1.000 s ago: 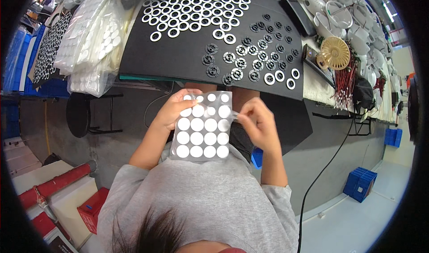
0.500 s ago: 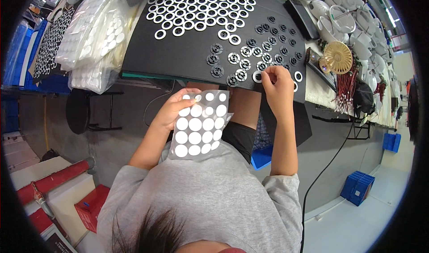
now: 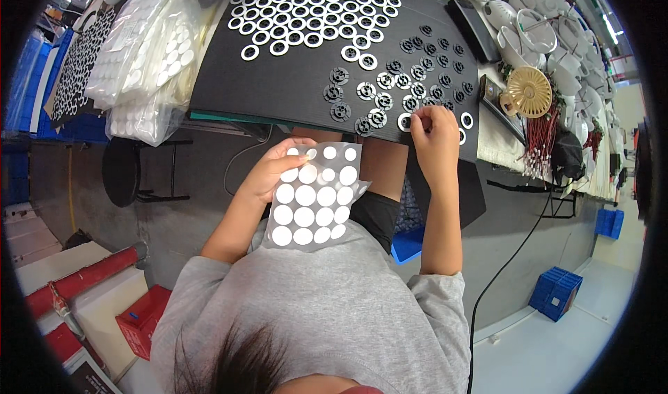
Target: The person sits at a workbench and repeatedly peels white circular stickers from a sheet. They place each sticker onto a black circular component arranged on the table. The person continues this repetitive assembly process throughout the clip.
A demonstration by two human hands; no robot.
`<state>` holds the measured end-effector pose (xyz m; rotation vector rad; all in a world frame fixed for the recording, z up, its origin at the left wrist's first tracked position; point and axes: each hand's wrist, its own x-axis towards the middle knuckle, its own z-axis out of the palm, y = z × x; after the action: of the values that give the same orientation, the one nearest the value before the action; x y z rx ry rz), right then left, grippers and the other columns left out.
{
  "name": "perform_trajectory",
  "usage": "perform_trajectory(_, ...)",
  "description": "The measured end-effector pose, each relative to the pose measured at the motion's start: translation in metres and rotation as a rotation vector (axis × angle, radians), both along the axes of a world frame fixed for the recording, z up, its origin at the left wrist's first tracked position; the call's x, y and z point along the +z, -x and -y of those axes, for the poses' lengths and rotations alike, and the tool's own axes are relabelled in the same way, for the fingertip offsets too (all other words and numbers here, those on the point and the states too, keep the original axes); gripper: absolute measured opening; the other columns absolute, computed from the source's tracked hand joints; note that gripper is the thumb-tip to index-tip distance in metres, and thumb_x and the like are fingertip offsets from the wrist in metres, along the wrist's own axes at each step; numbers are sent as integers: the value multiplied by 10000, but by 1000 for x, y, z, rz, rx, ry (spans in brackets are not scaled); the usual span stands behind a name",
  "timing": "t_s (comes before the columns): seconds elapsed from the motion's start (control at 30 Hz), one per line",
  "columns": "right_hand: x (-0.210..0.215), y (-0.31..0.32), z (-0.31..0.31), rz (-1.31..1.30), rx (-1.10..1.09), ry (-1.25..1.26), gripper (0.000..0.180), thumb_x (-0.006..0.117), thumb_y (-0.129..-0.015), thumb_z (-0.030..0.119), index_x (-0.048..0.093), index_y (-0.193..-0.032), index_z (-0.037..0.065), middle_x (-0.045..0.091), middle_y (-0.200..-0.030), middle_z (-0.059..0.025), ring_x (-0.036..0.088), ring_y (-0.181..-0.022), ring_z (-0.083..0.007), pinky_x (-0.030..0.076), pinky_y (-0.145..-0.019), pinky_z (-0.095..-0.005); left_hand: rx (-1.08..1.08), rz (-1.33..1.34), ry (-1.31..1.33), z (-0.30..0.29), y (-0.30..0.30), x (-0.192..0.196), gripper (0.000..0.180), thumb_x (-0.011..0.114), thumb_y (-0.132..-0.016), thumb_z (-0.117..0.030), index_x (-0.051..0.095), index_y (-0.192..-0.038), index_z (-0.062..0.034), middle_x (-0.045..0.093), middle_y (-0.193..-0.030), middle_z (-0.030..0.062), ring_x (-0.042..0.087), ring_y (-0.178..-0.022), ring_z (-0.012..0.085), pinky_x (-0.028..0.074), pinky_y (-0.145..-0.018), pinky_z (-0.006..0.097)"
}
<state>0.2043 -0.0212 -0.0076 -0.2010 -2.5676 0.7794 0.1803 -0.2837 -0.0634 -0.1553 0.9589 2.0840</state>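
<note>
My left hand (image 3: 278, 168) pinches the upper left edge of a translucent sheet of round white stickers (image 3: 304, 216), held in front of my lap. Some sticker spots near the sheet's top look smaller than the rest. At the table's near edge my right hand (image 3: 436, 138) is closed, thumb and fingertips at the right side of a black disc with a white ring (image 3: 404, 122). The fingers partly cover that disc. Bare black discs (image 3: 384, 101) lie to its left and beyond it. Two more white-ringed pieces (image 3: 466, 120) lie right of the hand.
Many white-ringed discs (image 3: 314, 24) stand in rows on the black board (image 3: 229, 91). Plastic bags of sticker sheets (image 3: 142, 67) lie at the left. A yellow fan (image 3: 529, 91), red wires (image 3: 539, 140), a dark box (image 3: 470, 28) and white housings (image 3: 536, 32) crowd the right.
The sticker sheet and the hands stay almost in place, with the sheet's right side shifted slightly. My right hand remains at the same white-ringed disc.
</note>
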Motion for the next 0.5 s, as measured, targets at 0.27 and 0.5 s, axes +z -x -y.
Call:
perform_trajectory(0.27, 4, -14, 4, -80, 64, -51, 122, 603, -691, 39, 586, -812, 38, 513, -689, -70, 485, -686, -235, 384, -642, -344, -27, -18, -31, -2, 1, 0, 329, 540, -809, -25, 441, -1120, 14, 562, -956, 116, 604, -809, 143, 528, -687, 256)
perform_trajectory(0.5, -5, -17, 9, -28, 28, -38, 140, 608, -694, 36, 587, -832, 32, 504, -692, -77, 481, -681, -236, 389, -634, -346, -38, 19, -65, -3, 0, 3, 287, 536, -806, -21, 482, -1082, 30, 582, -968, 126, 613, -812, 150, 529, -699, 262)
